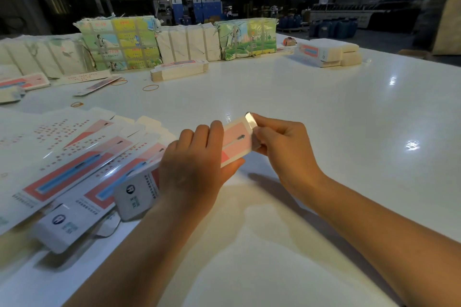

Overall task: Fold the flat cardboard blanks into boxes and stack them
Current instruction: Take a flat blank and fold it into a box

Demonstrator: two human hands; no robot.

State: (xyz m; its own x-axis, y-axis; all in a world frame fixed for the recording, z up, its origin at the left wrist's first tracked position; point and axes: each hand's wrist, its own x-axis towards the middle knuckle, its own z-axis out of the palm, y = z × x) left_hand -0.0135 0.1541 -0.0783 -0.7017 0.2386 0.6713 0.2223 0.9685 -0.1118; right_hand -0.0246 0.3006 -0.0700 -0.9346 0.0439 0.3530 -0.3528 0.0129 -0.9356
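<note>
Gripping pink-and-white box (235,143), left hand (197,169), right hand (279,139) pinching end flap

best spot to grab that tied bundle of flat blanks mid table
Grip the bundle of blanks across its short width, near the middle, coming from above: it lies flat and long, both long edges are free, and a central hold keeps it level.
</note>
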